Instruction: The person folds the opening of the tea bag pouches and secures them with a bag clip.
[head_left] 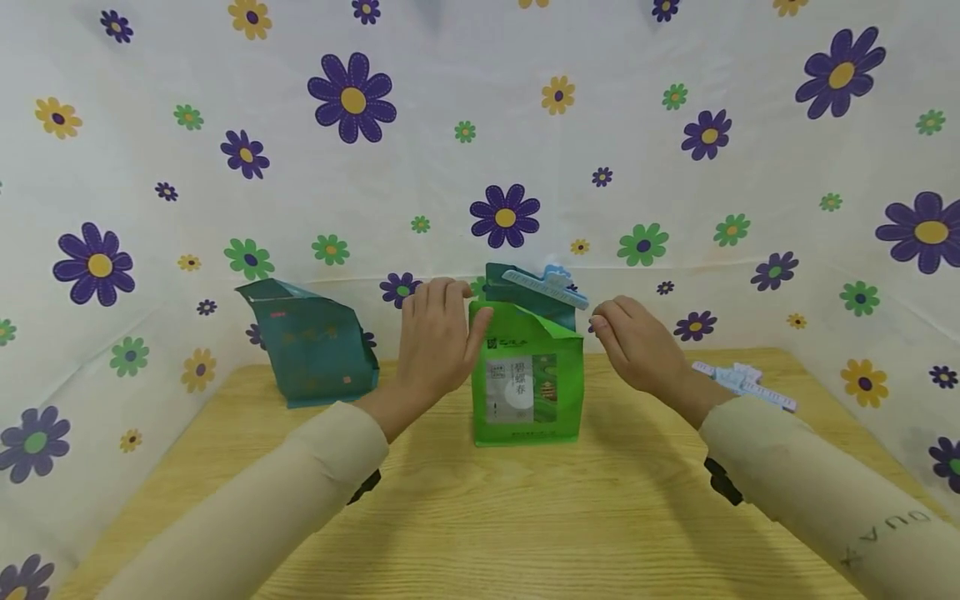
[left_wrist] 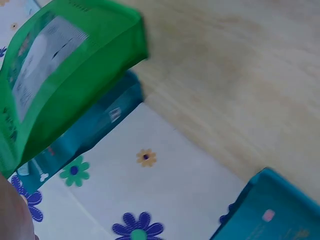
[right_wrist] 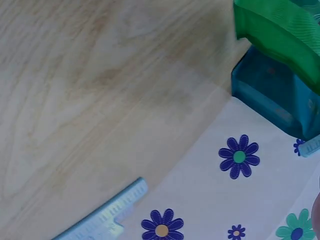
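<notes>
A bright green tea bag [head_left: 551, 375] stands upright on the table, its top edge slanting down to the right. My left hand [head_left: 438, 337] pinches its upper left corner, with the thumb in front. Just past the bag's upper right corner, my right hand [head_left: 637, 346] is held in the air with loosely bent fingers and nothing in them. Behind the green bag stands a dark teal bag [head_left: 498, 287], mostly hidden, with a light blue sealing clip [head_left: 543, 287] across its top.
Another dark teal bag [head_left: 315, 350] stands at the left of the wooden table [head_left: 450, 533], leaning a little. Several pale blue and lilac clips [head_left: 742, 379] lie at the right, beyond my right forearm. A flowered white cloth [head_left: 420, 167] surrounds the back and sides.
</notes>
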